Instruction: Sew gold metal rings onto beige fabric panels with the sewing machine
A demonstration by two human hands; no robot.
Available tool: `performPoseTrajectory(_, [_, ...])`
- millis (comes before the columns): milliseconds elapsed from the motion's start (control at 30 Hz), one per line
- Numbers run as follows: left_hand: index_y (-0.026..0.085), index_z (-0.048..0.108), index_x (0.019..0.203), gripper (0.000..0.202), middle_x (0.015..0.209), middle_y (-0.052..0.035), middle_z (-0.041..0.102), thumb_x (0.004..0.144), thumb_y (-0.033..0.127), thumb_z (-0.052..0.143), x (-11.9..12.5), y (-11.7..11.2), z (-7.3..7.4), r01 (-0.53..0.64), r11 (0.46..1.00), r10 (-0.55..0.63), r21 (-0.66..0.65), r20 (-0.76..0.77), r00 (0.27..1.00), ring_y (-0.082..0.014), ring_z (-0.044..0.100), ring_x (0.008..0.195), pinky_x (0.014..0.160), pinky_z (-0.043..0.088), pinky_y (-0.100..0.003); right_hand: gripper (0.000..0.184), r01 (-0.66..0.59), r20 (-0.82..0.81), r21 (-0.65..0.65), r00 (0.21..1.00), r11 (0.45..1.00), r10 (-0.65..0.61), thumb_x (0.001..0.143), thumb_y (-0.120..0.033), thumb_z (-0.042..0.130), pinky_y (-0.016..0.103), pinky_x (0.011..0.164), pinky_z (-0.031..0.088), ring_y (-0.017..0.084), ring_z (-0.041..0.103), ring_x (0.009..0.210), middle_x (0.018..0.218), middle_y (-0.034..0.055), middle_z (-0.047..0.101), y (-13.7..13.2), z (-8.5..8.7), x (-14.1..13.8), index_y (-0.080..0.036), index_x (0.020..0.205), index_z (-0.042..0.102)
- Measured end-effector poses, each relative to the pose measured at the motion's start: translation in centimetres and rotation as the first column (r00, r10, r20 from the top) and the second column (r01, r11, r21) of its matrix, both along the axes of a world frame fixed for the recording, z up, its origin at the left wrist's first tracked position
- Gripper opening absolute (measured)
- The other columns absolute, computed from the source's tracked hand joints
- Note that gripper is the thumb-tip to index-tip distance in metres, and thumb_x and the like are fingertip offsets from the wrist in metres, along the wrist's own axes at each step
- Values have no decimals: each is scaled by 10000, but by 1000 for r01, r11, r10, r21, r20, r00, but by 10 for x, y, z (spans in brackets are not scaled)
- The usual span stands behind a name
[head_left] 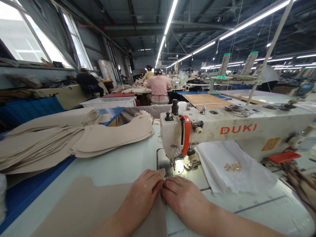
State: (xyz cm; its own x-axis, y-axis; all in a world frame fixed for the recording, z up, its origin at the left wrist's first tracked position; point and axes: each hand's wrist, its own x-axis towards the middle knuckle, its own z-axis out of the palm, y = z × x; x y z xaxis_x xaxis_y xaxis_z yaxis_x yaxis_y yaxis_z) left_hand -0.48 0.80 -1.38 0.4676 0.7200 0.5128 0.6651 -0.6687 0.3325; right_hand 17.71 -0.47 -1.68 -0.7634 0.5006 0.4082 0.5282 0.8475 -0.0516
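A flat beige fabric panel (98,207) lies on the pale table in front of me. At its upper right corner, my left hand (145,189) is closed in a pinch on the edge. Close against it, my right hand (181,194) is also closed, its fingertips meeting the same corner; what lies between the fingers is mostly hidden. Just beyond the hands stands the sewing machine (237,126), its needle area (176,163) lit by a small lamp. A small tip of beige material shows past my left fingers.
Stacks of beige cut panels (113,138) lie to the left. Under the machine arm, a white cloth (229,158) carries several small gold-coloured metal pieces (232,167). Thread cones (225,65) stand at the back right. Ahead sits a person in a pink shirt (159,86).
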Motion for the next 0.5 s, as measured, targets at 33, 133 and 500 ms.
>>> performPoseTrajectory(33, [178, 616, 782, 166, 792, -18, 659, 807, 15, 597, 0, 0, 1, -6, 1000, 6, -13, 0, 1000, -193, 607, 768, 712, 527, -324, 93, 14, -1, 4, 1000, 1000, -14, 901, -162, 592, 325, 908, 457, 199, 553, 973, 999, 77, 649, 1, -1, -1, -123, 982, 615])
performPoseTrajectory(133, [182, 621, 779, 179, 792, -12, 664, 797, 4, 608, 1, 0, 2, -24, 998, 24, -50, -2, 1000, -194, 611, 775, 722, 527, -328, 100, 35, -10, 27, 999, 999, -35, 883, -152, 614, 325, 884, 470, 198, 562, 939, 1006, 75, 649, 2, 0, -2, -118, 977, 614])
performPoseTrajectory(500, [173, 625, 776, 160, 785, -15, 672, 793, 14, 622, 2, -1, 5, -27, 999, 27, -30, -14, 1000, -191, 622, 762, 713, 534, -321, 172, 50, -17, 88, 999, 995, -48, 834, -159, 677, 322, 888, 467, 204, 563, 914, 985, 73, 639, 0, 1, -5, -101, 983, 613])
